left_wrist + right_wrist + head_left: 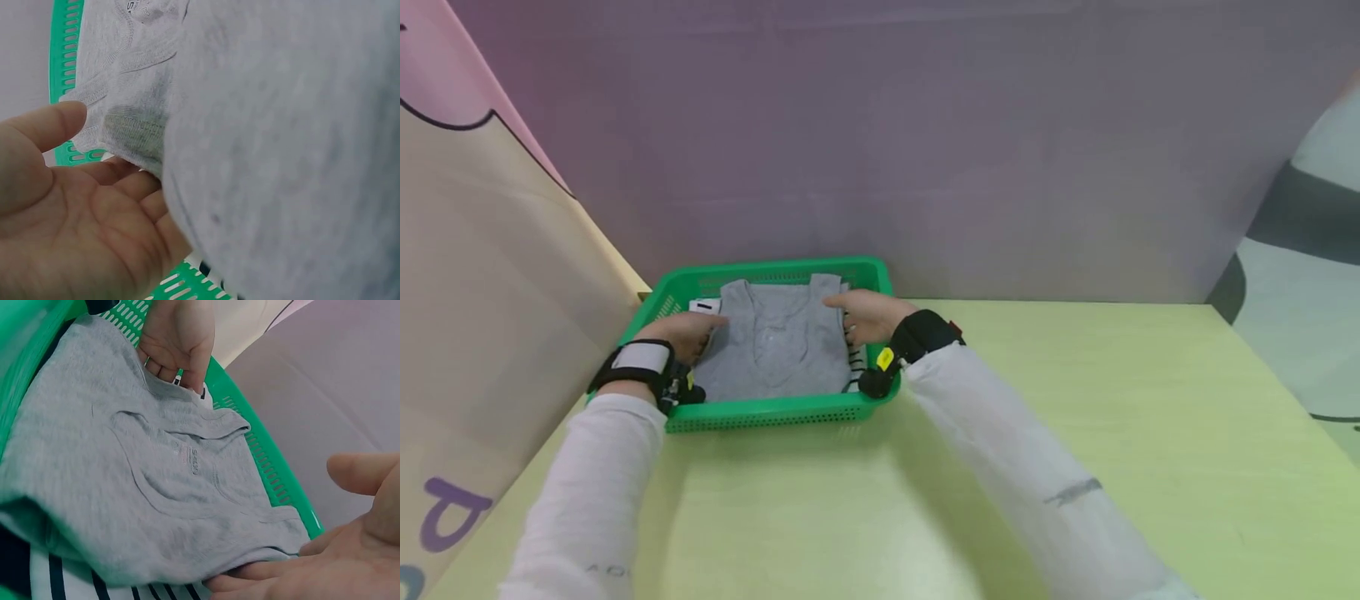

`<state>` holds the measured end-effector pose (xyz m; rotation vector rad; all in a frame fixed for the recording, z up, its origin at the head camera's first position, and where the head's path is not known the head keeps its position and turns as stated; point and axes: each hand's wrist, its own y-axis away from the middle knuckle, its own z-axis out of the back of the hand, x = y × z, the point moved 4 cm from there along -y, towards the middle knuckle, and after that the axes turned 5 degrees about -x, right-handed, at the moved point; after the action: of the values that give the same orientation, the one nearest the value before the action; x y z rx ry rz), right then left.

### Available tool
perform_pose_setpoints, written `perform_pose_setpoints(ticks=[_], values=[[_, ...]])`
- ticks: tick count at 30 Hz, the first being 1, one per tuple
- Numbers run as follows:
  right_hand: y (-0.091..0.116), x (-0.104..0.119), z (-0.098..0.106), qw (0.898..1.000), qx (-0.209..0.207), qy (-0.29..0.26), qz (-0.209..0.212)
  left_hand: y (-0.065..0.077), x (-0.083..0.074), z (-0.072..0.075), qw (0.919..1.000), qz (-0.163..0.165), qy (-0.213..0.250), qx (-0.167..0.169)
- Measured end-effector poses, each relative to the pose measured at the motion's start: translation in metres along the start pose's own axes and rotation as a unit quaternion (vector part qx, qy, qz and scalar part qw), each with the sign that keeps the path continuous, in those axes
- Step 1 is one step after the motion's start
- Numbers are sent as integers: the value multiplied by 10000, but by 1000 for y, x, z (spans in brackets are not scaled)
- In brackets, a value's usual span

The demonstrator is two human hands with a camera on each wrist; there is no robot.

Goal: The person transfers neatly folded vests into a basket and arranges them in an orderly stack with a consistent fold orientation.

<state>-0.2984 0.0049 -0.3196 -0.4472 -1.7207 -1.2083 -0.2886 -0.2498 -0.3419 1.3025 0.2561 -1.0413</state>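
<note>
A grey sleeveless top (771, 354) lies spread out, neckline toward the back, inside a green plastic basket (767, 409). My left hand (681, 333) is at the top's left side; in the left wrist view its fingers (134, 182) go under the fabric edge while the thumb stays apart above. On the opposite side, my right hand (874, 313) has fingers (262, 570) slipped under the top's edge, the thumb raised off the cloth. Black-and-white striped fabric (78, 581) shows beneath the grey top in the right wrist view.
The basket stands on a pale yellow-green table (1075, 433), close to a grey-purple backdrop (925, 150). A light printed sheet (490, 275) hangs along the left side. Another panel with dark patches (1307, 212) is at the right.
</note>
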Motion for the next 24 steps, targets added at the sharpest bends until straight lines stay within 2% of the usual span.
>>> perform_pose_setpoints(ticks=[3,14,20,24], values=[[4,1,2,10000,45,-20,69,-2,-1,1,9997,-147,-187,2],[15,7,12,9983,393,-79,420,-3,-3,5,9980,-591,-217,30],[24,6,13,9959,571,142,689,1,-6,5,9960,-848,-220,176],[31,7,13,9921,780,345,920,6,-9,6,9959,-852,-249,181]])
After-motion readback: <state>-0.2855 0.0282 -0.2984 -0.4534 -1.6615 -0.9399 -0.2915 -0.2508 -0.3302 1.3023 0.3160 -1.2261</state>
